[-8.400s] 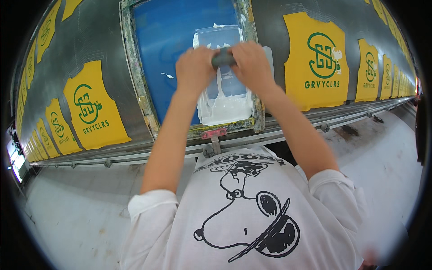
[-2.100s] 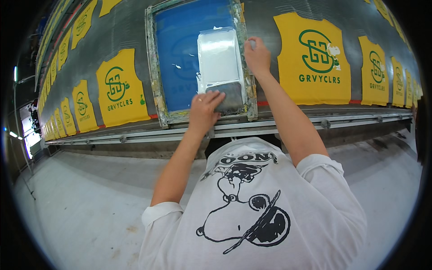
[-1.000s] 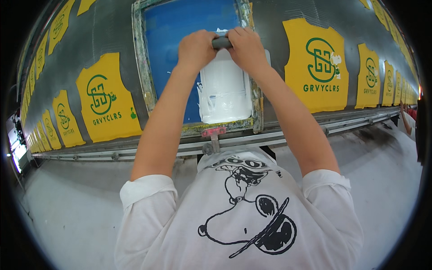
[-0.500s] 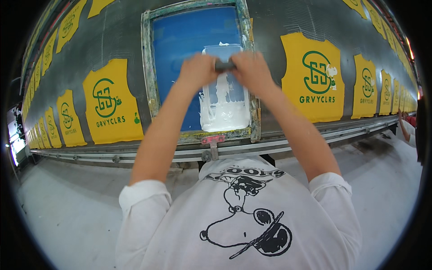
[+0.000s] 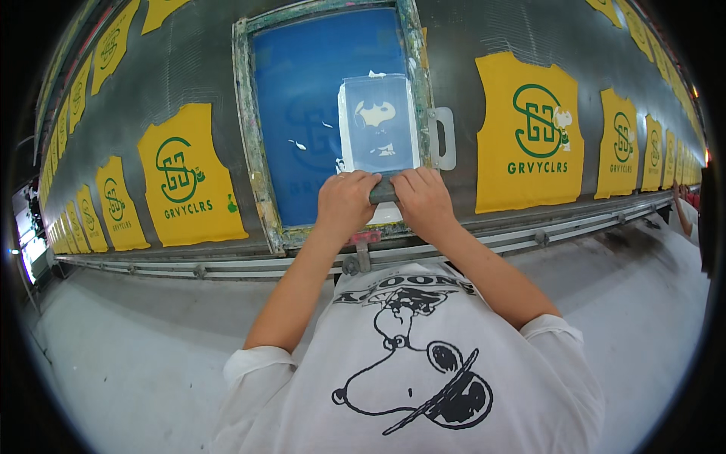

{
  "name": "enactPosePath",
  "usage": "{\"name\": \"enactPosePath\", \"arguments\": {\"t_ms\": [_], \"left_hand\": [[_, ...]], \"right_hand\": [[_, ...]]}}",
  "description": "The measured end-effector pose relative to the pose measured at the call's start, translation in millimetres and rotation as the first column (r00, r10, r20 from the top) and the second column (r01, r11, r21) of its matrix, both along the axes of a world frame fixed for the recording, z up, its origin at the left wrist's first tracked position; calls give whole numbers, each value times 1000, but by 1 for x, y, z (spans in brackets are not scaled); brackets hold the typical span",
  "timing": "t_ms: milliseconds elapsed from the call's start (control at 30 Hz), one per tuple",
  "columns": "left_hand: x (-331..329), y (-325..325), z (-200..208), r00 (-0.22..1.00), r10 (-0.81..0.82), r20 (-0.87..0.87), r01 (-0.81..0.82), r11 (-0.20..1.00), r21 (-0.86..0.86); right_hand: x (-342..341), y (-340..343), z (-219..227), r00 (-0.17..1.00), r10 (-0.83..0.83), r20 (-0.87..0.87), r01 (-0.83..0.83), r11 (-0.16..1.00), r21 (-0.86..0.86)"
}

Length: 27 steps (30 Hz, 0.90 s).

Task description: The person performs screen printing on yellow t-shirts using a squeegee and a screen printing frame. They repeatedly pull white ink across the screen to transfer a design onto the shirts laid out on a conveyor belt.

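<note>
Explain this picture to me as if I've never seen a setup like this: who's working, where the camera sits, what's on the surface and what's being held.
There is no robot here, just a person in a white, printed T-shirt. The wide, curved view comes from a camera on their head, looking down, so picture left is their left.

Before them runs a long, dark grey table bearing yellow, vest-shaped cloth pieces with green designs. On it lies a blue, see-through screen in a paint-stained rectangular frame. Glossy white paste edges a paler patch in the screen.

The left hand and right hand grip a dark grey bar-shaped handle near the frame's closest edge. The part below the handle is mostly hidden.
</note>
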<state>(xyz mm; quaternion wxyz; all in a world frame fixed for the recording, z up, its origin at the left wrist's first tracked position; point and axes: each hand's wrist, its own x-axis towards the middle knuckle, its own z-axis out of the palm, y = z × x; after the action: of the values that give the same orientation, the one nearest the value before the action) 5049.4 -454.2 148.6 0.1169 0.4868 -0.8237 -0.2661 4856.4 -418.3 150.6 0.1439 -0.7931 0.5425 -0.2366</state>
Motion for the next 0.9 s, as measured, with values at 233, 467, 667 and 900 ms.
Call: {"name": "enactPosePath", "arguments": {"t_ms": [233,467,667,900], "left_hand": [[-27,-167,37,976,-18,216,3,997,74],[-28,-123,10,981,100,168,-98,995,-25],[-6,18,-7,998,58,-8,-58,992,-111],[3,50,11,999,-47,0,46,982,-181]], "right_hand": [[-25,-157,12,997,2,-74,-8,996,-86],[-12,-123,-17,997,-46,-60,37,990,-136],[0,16,-7,998,-16,-53,13,999,-50],[-41,-8,-6,905,-386,178,387,922,34]]}}
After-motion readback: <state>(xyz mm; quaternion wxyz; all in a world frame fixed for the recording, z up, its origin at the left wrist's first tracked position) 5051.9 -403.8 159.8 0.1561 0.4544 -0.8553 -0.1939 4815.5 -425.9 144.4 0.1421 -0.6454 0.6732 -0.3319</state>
